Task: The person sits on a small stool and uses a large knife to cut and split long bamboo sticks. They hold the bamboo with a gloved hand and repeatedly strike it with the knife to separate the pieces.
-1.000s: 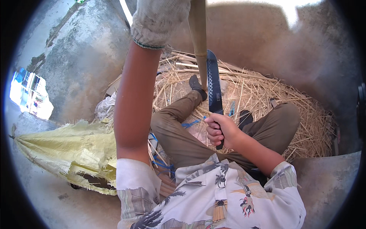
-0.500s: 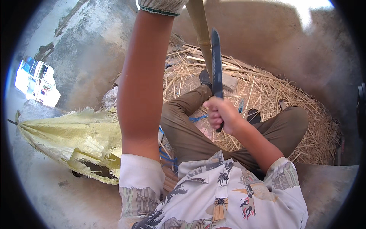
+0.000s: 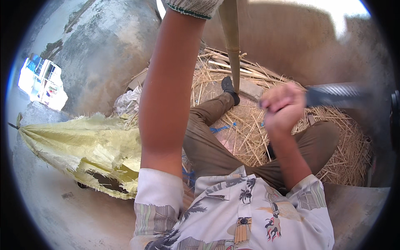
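Right hand (image 3: 285, 102) clenched on the knife (image 3: 333, 95), which blurs toward the right of the frame; gloved left hand (image 3: 196, 6) cropped at the top edge, its grip I cannot tell. The pole (image 3: 231, 37), upper middle, ends beside my foot (image 3: 230, 89): a stroke glancing off could cut that foot.

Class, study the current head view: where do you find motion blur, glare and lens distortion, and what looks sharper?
Head view: motion blur smears the knife and softens the right hand gripping it; head view: glare whitens the opening at left and the patch at upper right; head view: fisheye darkness fills the corners, while the bamboo pole looks fairly crisp.
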{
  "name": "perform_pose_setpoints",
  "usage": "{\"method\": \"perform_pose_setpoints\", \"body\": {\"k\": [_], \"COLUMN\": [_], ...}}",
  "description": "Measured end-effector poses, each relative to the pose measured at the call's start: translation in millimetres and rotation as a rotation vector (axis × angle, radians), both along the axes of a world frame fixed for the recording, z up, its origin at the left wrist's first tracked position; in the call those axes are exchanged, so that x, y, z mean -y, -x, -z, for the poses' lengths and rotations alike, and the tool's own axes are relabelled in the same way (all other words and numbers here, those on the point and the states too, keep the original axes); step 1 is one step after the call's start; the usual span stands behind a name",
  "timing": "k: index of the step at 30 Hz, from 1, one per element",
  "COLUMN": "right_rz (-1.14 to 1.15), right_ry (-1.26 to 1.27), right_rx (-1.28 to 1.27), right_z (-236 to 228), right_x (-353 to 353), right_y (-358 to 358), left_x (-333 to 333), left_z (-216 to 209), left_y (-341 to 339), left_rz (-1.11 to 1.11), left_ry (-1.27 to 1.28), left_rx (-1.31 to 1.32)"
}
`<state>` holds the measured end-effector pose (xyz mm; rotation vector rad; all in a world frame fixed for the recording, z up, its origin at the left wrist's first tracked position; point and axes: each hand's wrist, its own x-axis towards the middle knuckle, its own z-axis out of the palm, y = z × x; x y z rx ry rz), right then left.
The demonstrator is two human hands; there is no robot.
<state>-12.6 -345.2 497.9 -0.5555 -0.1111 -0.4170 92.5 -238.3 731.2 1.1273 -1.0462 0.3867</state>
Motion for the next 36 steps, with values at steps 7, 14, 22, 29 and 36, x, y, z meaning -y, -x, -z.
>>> {"method": "perform_pose_setpoints", "body": {"k": [7, 14, 22, 29, 36], "right_rz": [-0.294, 0.688, -0.337, 0.750, -0.578], "right_ry": [0.222, -0.073, 0.331, 0.068, 0.223], "right_rx": [-0.561, 0.136, -0.717, 0.079, -0.832], "right_z": [-26.8, -49.0, 7.4, -62.0, 25.6], "right_x": [18.2, 29.5, -15.9, 44.7, -53.0], "right_y": [27.1, 10.3, 25.6, 34.4, 25.5], "left_x": [-10.6, -4.5, -5.1, -0.6, 9.7], "left_z": [2.2, 1.9, -2.7, 2.3, 4.5], "left_y": [-28.4, -24.6, -19.8, -43.4, -56.3], "left_rz": [-0.065, -0.045, 0.007, 0.148, -0.854], "left_ry": [0.004, 0.076, 0.061, 0.077, -0.102], "left_rx": [-0.022, -0.096, -0.151, -0.077, 0.726]}}
